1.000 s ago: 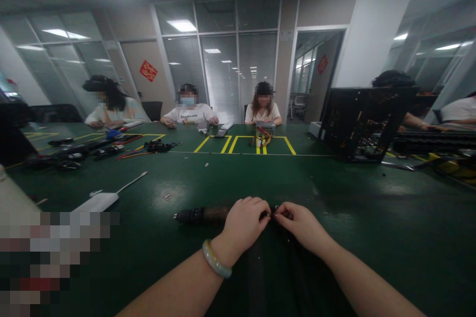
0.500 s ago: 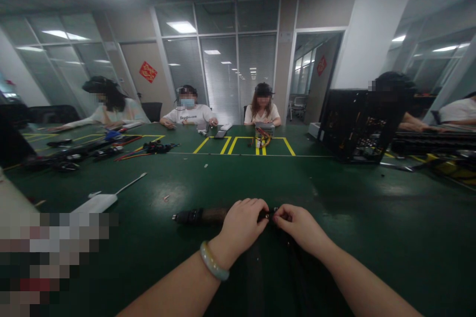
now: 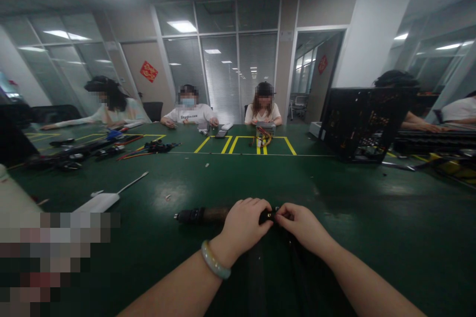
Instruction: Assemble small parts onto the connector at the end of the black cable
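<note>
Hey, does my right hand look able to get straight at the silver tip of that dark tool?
Probably not straight: the left hand lies across the dark tool, between the right hand and the silver tip. Going around seems possible.

The leftmost co-worker's arm (image 3: 80,121) has stretched outward (previously drawn in)

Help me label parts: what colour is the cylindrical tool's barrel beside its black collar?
The barrel is dark brown, clearest in the head view.

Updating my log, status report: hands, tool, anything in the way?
Left hand gripping tool. Right hand pinched by its end. Tool on table. Left hand hides part.
</note>
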Tool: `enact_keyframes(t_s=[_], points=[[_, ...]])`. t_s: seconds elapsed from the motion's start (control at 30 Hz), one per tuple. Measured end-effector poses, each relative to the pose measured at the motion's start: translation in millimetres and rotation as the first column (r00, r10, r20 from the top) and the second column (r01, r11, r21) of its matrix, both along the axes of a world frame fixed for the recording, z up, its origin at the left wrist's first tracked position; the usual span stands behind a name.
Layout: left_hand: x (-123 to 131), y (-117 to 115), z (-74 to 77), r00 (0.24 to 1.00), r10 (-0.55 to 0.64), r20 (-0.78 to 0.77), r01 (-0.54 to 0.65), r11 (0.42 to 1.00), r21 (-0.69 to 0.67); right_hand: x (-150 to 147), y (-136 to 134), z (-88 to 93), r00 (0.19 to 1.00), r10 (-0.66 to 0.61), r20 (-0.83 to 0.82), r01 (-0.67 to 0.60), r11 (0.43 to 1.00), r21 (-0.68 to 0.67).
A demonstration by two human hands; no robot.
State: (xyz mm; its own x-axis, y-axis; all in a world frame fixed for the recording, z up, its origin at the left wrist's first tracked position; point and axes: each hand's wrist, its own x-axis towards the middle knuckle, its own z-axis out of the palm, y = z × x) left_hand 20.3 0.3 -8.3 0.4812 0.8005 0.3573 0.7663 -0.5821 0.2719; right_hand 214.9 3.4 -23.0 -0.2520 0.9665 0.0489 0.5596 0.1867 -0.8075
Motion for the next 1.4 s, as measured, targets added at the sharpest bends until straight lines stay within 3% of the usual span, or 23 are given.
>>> enact_keyframes(t_s=[0.13, 0.37, 0.8, 1.17, 1.4], points=[[0, 0, 0.9, 0.999, 0.036, -0.02, -0.036, 0.999, -0.011, 0, 1, -2.2, 1.0, -0.005, 0.0, 0.005, 1.0, 0.008], [-1, 1, 0.1, 1.0, -0.004, 0.004, 0.004, 1.0, -0.007, 2, 2, -4.3, 1.0, 0.02, -0.009, -0.02, 1.0, -0.008], [-2, 1, -1.5, 0.998, 0.004, 0.059, -0.004, 1.0, 0.0, -1, -4, 9.7, 1.0, 0.021, 0.006, -0.02, 0.999, -0.031], [-1, 2, 1.3, 0.999, -0.012, -0.036, 0.012, 1.0, 0.0, 0, -2, 3.7, 0.999, 0.032, 0.014, -0.032, 0.999, 0.003], [-2, 1, 0.0, 1.0, -0.009, -0.028, 0.01, 1.0, 0.012, -2, -5, 10.8, 0.999, 0.013, 0.038, -0.012, 0.999, -0.03]])
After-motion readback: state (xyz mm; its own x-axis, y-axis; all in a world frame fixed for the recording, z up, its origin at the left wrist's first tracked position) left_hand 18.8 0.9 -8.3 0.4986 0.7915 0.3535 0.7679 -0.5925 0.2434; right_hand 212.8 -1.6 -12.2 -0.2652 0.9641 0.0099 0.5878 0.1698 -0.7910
